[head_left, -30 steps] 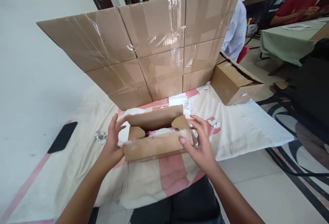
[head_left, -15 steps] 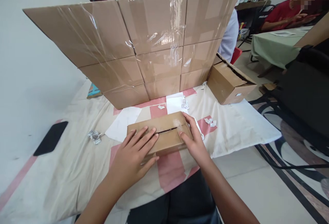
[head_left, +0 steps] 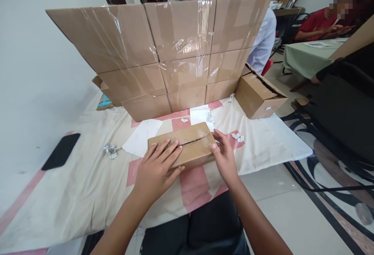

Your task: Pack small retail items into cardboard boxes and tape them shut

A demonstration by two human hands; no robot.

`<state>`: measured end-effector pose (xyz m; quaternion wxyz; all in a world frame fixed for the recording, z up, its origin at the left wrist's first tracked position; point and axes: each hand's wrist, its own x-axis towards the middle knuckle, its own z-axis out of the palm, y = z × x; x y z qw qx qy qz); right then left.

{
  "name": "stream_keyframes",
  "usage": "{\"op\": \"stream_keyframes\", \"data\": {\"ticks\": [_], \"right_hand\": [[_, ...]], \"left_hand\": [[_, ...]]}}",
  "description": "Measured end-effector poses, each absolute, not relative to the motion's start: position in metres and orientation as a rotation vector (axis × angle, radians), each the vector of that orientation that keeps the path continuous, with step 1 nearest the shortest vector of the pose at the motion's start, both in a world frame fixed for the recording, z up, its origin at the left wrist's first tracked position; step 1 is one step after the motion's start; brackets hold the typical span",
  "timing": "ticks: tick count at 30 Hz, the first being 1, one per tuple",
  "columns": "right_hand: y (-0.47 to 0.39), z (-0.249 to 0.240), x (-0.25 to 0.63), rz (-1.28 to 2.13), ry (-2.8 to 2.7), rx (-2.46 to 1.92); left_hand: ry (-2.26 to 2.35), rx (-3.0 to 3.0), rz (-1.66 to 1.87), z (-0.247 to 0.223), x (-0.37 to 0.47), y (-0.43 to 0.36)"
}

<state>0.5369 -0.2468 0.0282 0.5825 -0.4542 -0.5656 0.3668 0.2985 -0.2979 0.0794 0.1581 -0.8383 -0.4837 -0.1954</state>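
Note:
A small closed cardboard box (head_left: 196, 149) lies on the cloth-covered table in front of me, a dark slit running between its top flaps. My left hand (head_left: 156, 169) rests over the left part, its fingers stretched on top and the thumb along the near side. At the right end, my right hand (head_left: 224, 155) holds the edge, thumb at the top corner and fingers around behind. White paper sheets (head_left: 142, 136) lie just beyond the box. Small paper scraps (head_left: 238, 137) sit right of it, and a crumpled bunch of scraps (head_left: 111, 150) sits to the left.
A tall taped cardboard panel (head_left: 184, 48) stands across the table behind the box. An open-topped carton (head_left: 258, 97) is at the right. A black phone (head_left: 61, 151) lies at the left. A person (head_left: 261, 38) sits behind the panel, another person (head_left: 317, 27) at a green-covered table.
My right thumb has slid from the top of the box out to its right edge. The left hand stays on the box. The whole view has shifted slightly.

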Motion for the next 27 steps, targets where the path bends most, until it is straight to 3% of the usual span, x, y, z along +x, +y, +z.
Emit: {"op": "stream_keyframes", "data": {"ticks": [9,15,27], "right_hand": [[-0.258,0.019,0.579,0.448,-1.405,-1.353],[-0.241,0.015,0.606,0.773,-1.468,-1.655],[-0.202,0.061,0.607,1.276,-1.593,-1.934]], "left_hand": [[-1.41,-2.445,-0.551,0.082,0.295,-0.301],[-1.363,-2.471,-0.514,0.078,0.291,-0.3],[-1.283,-2.458,-0.559,0.078,0.289,-0.299]]}}
